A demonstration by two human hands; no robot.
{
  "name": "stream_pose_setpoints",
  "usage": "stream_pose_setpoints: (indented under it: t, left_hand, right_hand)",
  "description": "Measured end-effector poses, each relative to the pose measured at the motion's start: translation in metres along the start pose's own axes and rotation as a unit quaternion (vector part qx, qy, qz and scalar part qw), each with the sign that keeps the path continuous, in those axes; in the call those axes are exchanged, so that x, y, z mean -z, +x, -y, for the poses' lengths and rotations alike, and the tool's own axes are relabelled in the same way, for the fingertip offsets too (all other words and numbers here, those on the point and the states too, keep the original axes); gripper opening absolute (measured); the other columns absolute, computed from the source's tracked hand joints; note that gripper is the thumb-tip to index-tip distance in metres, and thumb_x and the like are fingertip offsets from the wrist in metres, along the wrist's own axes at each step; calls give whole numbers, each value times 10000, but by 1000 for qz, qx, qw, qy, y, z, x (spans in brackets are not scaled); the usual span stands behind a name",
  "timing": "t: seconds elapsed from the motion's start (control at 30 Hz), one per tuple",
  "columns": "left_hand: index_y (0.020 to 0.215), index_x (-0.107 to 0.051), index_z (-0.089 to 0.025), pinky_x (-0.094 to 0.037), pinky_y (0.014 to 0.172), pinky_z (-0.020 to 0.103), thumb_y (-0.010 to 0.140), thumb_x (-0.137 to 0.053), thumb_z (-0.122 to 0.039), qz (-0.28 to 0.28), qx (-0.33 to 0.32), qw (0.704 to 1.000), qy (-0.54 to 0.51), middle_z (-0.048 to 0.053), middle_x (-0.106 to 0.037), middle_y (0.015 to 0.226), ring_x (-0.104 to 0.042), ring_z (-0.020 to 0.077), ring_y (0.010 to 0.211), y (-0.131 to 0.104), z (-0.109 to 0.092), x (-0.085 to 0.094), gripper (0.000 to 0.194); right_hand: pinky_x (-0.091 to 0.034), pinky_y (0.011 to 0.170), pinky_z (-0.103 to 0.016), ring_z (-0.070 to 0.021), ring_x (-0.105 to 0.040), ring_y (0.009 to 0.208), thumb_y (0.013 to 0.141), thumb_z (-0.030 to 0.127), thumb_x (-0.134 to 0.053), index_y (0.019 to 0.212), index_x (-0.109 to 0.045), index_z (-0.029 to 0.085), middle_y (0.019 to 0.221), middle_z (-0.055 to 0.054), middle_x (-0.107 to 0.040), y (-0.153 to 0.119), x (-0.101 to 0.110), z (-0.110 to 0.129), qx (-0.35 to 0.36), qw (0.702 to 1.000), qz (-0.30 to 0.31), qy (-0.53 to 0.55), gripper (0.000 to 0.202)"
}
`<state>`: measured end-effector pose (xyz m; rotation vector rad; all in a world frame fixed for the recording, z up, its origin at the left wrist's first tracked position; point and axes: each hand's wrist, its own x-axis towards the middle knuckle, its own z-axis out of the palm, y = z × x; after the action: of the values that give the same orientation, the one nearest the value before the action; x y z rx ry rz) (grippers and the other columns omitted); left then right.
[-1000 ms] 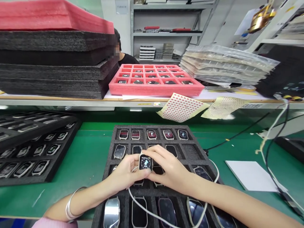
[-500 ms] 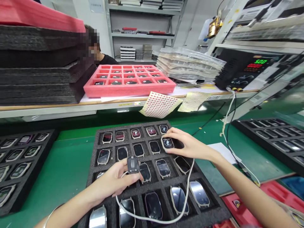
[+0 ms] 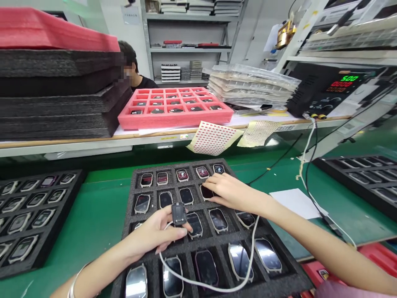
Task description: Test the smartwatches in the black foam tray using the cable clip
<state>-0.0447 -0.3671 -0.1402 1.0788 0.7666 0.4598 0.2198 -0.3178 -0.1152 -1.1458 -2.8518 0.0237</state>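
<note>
A black foam tray [image 3: 231, 236] of watch bodies lies in front of me on the green bench. My left hand [image 3: 151, 236] holds a small black charging puck [image 3: 179, 214] upright over the tray's third row. A white cable [image 3: 217, 287] loops from it across the front row. My right hand [image 3: 230, 193] reaches over the second row. Its fingertips and thumb close on a dark-faced watch [image 3: 205, 193] sitting in its slot. The slot under that palm is hidden.
More black trays of watches lie at left [image 3: 31, 207] and right [image 3: 366, 174]. On the shelf above are a pink foam tray [image 3: 173, 118], stacked black foam [image 3: 56, 99], a power supply [image 3: 335, 89] and sticker sheets [image 3: 214, 138]. A person [image 3: 136, 76] sits behind.
My right hand took the lit watch off the puck, carried it to the second row's right end, then moved left onto a dark-faced watch. My left hand kept the puck.
</note>
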Motion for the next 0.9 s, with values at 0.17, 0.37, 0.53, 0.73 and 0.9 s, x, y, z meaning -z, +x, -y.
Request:
stream_pose_setpoints:
  t: [0.17, 0.37, 0.53, 0.73, 0.9]
  left_hand:
    - [1004, -534, -129, -298, 343, 134, 768, -719, -259, 7, -20, 999, -25, 131, -662, 1078, -398, 0, 416, 2, -1, 2, 327]
    - [1073, -558, -128, -376, 345, 128, 739, -744, -220, 24, -24, 998, -44, 123, -663, 1071, -450, 12, 428, 5, 1, 7, 393]
    - [1112, -574, -136, -367, 347, 119, 676, -792, -169, 9, -58, 997, -48, 55, -631, 963, -460, 10, 431, 7, 6, 10, 489]
    - [1126, -559, -146, -330, 309, 126, 803, -695, -321, -50, -104, 993, 5, -14, -570, 771, -401, 17, 381, 10, 10, 9, 392]
    - [965, -622, -119, -246, 323, 135, 800, -688, -290, -100, -129, 986, 8, 12, -609, 762, -405, 34, 436, 7, 8, 8, 247]
  right_hand:
    - [-511, 785, -403, -296, -632, 898, 728, 186, -781, 1013, -678, 111, 951, -123, -664, 7, 0, -8, -13, 1000, 15, 3, 313]
    - [-520, 809, -347, -234, -619, 918, 791, 276, -695, 1177, -599, 161, 1023, -81, -641, 8, 20, 19, -9, 982, -86, 168, 414]
    - [-516, 800, -414, -267, -577, 914, 833, 235, -665, 1182, -576, 114, 1031, -127, -613, 24, 9, 61, 92, 987, -77, 103, 380]
    - [-527, 792, -440, -292, -566, 949, 800, 125, -660, 1148, -576, 87, 1063, -147, -594, 40, 0, 67, 111, 988, -86, 56, 360]
    - [-538, 801, -404, -272, -594, 957, 797, 130, -602, 1190, -530, 98, 1071, -144, -601, 42, -13, 71, 105, 979, -128, 115, 401]
